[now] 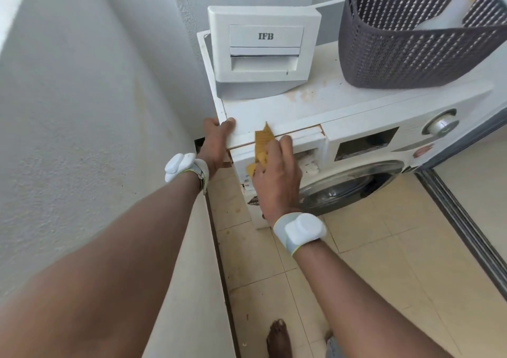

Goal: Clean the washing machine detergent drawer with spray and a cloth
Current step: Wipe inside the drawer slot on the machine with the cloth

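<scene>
Two hands are at the machine point(356, 116), and you look to be in the wiping step, working on the drawer slot point(307, 152) rather than the drawer point(263, 48) itself. Your right hand point(277, 176) grips a yellow cloth point(262, 144), fingers curled round it, and holds it against the upper left edge of the slot; one corner of the cloth sticks up past the top panel. Your left hand point(216, 141) lies over the front left corner of the machine with the fingers fairly straight, thumb on the top edge, holding nothing, apparently steadying you.

The drawer is out of the machine. It stands on the top panel near the back left corner, front face toward you, just beside a dark woven basket point(411, 42). Its white front with the IFB mark and the recessed handle looks mostly clean; a small dark speck sits at the lower right of the handle recess. Its compartments are hidden behind the front, so you cannot judge them from here.

Inside the slot you can see whitish, crusty residue on the right. The next move probably calls for pushing the cloth deeper and across toward that patch, pressing firmly. No spray bottle is clearly in view; something yellow shows in the basket, too cut off to identify. The top panel carries brownish stains near the drawer.
</scene>
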A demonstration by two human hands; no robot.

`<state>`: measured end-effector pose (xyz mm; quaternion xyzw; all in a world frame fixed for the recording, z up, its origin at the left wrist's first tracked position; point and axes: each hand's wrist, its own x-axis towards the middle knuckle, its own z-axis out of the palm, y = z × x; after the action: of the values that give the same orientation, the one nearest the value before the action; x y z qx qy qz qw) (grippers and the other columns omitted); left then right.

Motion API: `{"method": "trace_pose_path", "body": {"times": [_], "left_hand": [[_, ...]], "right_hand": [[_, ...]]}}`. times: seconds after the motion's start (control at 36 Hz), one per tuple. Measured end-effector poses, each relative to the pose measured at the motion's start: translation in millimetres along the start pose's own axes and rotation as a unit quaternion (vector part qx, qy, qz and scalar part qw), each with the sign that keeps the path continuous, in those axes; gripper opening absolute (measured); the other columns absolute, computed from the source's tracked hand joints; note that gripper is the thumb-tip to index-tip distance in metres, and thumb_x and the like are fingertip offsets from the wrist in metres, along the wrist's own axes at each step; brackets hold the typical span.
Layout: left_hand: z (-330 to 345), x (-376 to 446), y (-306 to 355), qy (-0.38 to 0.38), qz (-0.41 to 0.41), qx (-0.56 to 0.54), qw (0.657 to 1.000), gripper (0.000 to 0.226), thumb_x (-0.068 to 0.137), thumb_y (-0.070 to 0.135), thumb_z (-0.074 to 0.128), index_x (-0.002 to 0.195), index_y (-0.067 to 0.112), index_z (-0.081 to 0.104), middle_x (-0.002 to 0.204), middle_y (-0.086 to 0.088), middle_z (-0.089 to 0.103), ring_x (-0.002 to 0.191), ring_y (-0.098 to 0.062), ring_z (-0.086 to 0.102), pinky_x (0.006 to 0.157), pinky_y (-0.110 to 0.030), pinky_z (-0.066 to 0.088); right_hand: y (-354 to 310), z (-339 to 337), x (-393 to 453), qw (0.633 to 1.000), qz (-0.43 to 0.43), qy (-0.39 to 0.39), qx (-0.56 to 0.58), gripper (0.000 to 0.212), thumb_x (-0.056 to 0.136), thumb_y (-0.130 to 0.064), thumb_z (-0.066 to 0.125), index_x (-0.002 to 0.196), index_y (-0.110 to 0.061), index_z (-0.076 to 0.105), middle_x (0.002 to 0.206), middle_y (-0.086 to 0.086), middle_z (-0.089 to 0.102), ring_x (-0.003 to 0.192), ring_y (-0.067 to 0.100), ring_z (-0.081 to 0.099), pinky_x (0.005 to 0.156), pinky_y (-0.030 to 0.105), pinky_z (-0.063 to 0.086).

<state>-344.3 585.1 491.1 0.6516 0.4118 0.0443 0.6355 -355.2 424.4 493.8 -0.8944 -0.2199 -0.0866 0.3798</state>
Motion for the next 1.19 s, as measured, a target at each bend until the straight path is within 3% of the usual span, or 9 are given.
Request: {"method": "trace_pose_path", "body": {"times": [0.08,0.19,0.31,0.47,0.61,0.81,0.92,1.11,1.19], "left_hand": [[7.6,2.6,15.0,0.037,-0.028,0.008,0.999,0.046,0.095,0.052,0.05,0.123,0.017,0.041,0.105,-0.007,0.052,0.085,-0.028,0.058,0.05,-0.032,0.055],[20.4,13.4,22.5,0.144,-0.005,0.098,0.985,0.08,0.098,0.073,0.032,0.136,0.005,0.052,0.119,-0.011,0.058,0.113,-0.03,0.059,0.089,-0.035,0.044],[28.2,16.1,24.4,0.195,-0.022,0.167,0.966,0.08,0.106,0.068,0.023,0.139,0.004,0.059,0.14,-0.019,0.062,0.124,-0.039,0.059,0.097,-0.04,0.039],[32.4,13.0,31.4,0.213,-0.014,0.199,0.957,0.07,0.11,0.059,0.025,0.136,0.003,0.059,0.141,-0.02,0.061,0.127,-0.038,0.057,0.096,-0.038,0.037],[31.3,15.2,29.7,0.212,-0.009,0.221,0.952,0.07,0.111,0.058,0.023,0.138,0.004,0.058,0.142,-0.02,0.06,0.128,-0.038,0.056,0.098,-0.038,0.037],[31.7,26.5,21.9,0.223,0.006,0.232,0.947,0.07,0.11,0.058,0.023,0.133,0.004,0.061,0.14,-0.022,0.06,0.129,-0.041,0.054,0.104,-0.041,0.039],[30.9,26.6,20.8,0.231,0.013,0.232,0.945,0.07,0.11,0.059,0.023,0.13,0.005,0.062,0.139,-0.022,0.061,0.127,-0.042,0.055,0.106,-0.044,0.042],[32.2,17.4,24.8,0.223,0.017,0.255,0.941,0.064,0.112,0.053,0.022,0.143,0.008,0.056,0.143,-0.024,0.056,0.13,-0.044,0.053,0.11,-0.048,0.041],[33.8,13.4,27.7,0.21,0.019,0.262,0.942,0.06,0.113,0.048,0.021,0.149,0.01,0.051,0.145,-0.024,0.054,0.132,-0.044,0.052,0.112,-0.049,0.04]], "right_hand": [[-12.0,14.6,-15.2,0.997,-0.067,-0.044,0.01,0.033,0.076,0.005,0.073,0.098,-0.011,0.054,0.108,0.008,0.051,0.076,0.032,0.054,0.061,0.038,0.046],[5.9,0.4,-4.4,0.994,0.058,0.048,0.075,0.036,0.073,0.003,0.078,0.098,-0.013,0.057,0.108,0.001,0.054,0.082,0.019,0.056,0.07,0.036,0.054],[32.8,-11.7,17.7,0.949,0.227,0.183,0.124,0.028,0.08,-0.001,0.073,0.099,-0.014,0.059,0.109,0.0,0.055,0.084,0.011,0.052,0.079,0.04,0.056],[-12.4,28.0,-7.8,0.965,0.16,0.149,0.144,0.025,0.076,0.003,0.068,0.094,-0.007,0.055,0.1,0.006,0.055,0.08,0.021,0.051,0.066,0.031,0.044],[-32.2,81.2,-52.5,0.994,0.044,-0.022,0.102,0.029,0.068,0.008,0.072,0.091,-0.007,0.061,0.098,0.013,0.06,0.072,0.038,0.059,0.052,0.036,0.043],[16.4,71.4,-72.6,0.951,0.223,0.059,0.208,0.034,0.071,0.009,0.07,0.094,-0.015,0.066,0.101,-0.006,0.059,0.088,0.011,0.057,0.073,0.017,0.043],[40.6,60.2,-53.9,0.955,0.182,0.101,0.214,0.038,0.07,0.01,0.076,0.098,-0.015,0.069,0.108,-0.005,0.056,0.098,0.017,0.061,0.082,0.024,0.053],[89.4,57.4,-23.1,0.996,-0.057,-0.068,-0.015,0.034,0.069,-0.012,0.084,0.101,-0.019,0.074,0.107,-0.001,0.062,0.093,0.028,0.051,0.068,0.038,0.049],[118.8,35.5,-16.8,0.997,-0.053,-0.05,-0.035,0.037,0.067,-0.002,0.083,0.101,-0.012,0.072,0.109,0.005,0.06,0.093,0.029,0.053,0.069,0.035,0.05]]}}
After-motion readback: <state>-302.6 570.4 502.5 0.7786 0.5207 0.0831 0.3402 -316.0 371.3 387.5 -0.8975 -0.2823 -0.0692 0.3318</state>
